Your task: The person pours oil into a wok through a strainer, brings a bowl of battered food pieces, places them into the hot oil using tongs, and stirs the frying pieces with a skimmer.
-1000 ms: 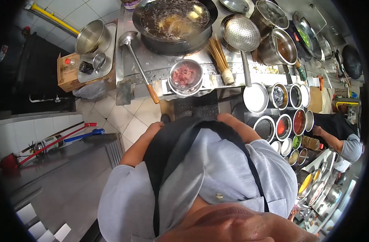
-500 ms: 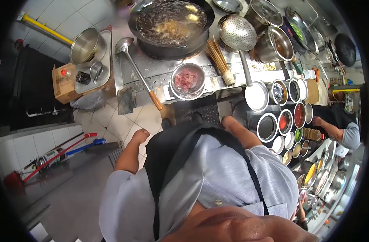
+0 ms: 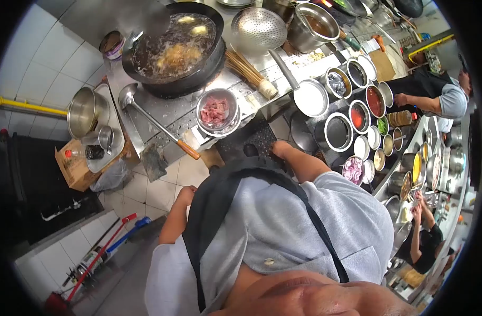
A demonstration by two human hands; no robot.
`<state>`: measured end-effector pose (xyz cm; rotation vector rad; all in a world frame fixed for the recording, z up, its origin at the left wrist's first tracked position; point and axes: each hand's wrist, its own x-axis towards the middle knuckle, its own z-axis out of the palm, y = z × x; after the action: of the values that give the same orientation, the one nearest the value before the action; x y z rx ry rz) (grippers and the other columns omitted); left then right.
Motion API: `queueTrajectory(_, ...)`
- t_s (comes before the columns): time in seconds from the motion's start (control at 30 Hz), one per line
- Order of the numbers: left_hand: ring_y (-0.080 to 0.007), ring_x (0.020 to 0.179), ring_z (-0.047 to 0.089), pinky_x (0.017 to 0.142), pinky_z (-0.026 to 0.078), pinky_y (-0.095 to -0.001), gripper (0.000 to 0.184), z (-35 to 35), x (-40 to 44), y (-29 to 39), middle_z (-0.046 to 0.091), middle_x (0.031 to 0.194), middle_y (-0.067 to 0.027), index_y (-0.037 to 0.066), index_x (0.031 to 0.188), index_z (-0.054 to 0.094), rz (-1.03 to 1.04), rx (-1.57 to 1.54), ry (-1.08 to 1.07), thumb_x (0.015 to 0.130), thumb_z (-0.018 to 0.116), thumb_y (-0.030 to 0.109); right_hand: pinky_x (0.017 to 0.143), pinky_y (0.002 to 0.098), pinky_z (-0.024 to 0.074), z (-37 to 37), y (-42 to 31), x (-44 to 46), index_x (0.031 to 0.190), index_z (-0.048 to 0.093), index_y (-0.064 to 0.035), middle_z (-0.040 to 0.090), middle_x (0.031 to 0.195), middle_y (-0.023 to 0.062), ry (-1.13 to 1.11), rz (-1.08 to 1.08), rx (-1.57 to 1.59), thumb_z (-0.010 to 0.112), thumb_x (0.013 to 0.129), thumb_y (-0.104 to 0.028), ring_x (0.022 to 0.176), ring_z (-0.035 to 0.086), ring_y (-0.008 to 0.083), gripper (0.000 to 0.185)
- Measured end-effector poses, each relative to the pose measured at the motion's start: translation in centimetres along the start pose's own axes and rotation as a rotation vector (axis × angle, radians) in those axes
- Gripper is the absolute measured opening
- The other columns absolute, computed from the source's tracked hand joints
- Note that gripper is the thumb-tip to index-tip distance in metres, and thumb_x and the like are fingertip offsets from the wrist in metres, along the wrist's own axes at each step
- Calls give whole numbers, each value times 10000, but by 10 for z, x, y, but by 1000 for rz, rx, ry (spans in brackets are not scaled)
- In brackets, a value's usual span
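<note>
My left hand (image 3: 187, 194) hangs low beside the black apron, its fingers mostly hidden. On the other side of the apron, my right hand (image 3: 279, 148) is lowered near the counter front, too small to read its fingers. Neither hand touches the cookware. Ahead, a bowl of raw meat (image 3: 215, 111) sits at the counter's front edge. Behind it, pale and golden pieces fry in bubbling oil in a black wok (image 3: 220, 52). A ladle (image 3: 155, 122) with a wooden handle lies left of the bowl; a bamboo brush (image 3: 250, 72) and a perforated skimmer (image 3: 259, 29) lie right.
Several sauce and ingredient pots (image 3: 339, 131) stand at the right. A metal bowl (image 3: 84, 113) and tray (image 3: 114, 152) are at the left. One co-worker (image 3: 425, 95) stands at the far right, another person (image 3: 426, 239) lower right. Long-handled tools (image 3: 96, 259) lie lower left.
The view has turned, so the wok and counter appear further left and tilted. My left hand has moved out from the apron and back close beside it. More pots and another person now show at right.
</note>
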<state>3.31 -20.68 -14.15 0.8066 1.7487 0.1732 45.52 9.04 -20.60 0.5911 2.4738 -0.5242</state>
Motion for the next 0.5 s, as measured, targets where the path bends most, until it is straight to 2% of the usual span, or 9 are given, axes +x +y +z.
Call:
queueTrajectory(0.1,-46,558,503,506,421,-233,63,-61,-44,96,602,650,14,54,842,690,316,-216,287,828,685,115,829,446,514,-18,-17,-18,992,680,-36,672,1003,206,-33,331,206,558,821,-221,948,649,363,280)
queueTrajectory(0.13,-44,571,503,514,419,-225,43,-88,-54,115,597,666,29,51,826,683,503,-331,432,833,686,93,829,446,514,-15,-17,-20,992,680,-36,672,1003,206,-36,330,207,558,821,-221,948,649,363,280)
queueTrajectory(0.2,-38,612,501,544,413,-212,91,-153,-130,202,584,684,39,51,778,637,527,-386,727,854,680,74,868,436,502,-12,-4,-27,998,687,-51,673,1031,198,-308,63,-21,589,815,-205,986,643,351,258)
queueTrajectory(0.23,-78,638,528,565,420,-219,96,-183,-143,206,594,732,11,55,794,617,842,-443,888,868,666,92,868,436,502,-12,-2,-27,998,687,-51,673,1031,198,-317,43,-45,589,815,-205,986,643,351,258)
queueTrajectory(0.3,-223,648,597,590,494,-304,167,-224,-227,282,607,797,-103,2,801,587,1377,-127,1444,911,581,127,858,428,522,-2,-6,-31,937,717,-56,679,984,203,-229,522,568,713,651,-203,1022,628,376,322)
queueTrajectory(0.33,-271,668,630,584,524,-359,251,-237,-283,311,621,815,-144,-34,775,574,1485,249,1656,938,502,142,858,428,522,0,-1,-32,937,717,-56,679,984,203,-242,508,550,713,651,-203,1022,628,376,322)
queueTrajectory(0.4,-211,491,553,479,460,-317,309,-266,-343,325,583,593,-94,-18,694,574,1913,713,2775,876,445,195,834,441,526,11,5,-40,951,697,-42,678,965,211,-2,396,365,722,658,-201,1001,637,372,335)
queueTrajectory(0.47,-164,774,596,643,542,-288,171,-209,-404,341,609,936,-74,81,1093,533,2626,185,1827,1024,401,165,849,423,511,-17,5,-39,983,678,-56,663,1061,207,-150,243,283,687,712,-278,1001,634,371,350)
queueTrajectory(0.5,-257,860,642,800,517,-395,251,-197,-417,327,658,962,-108,102,1078,560,2476,599,1751,995,459,316,836,426,510,-31,-4,-43,991,684,-70,674,1031,200,-34,300,394,641,760,-324,973,646,368,347)
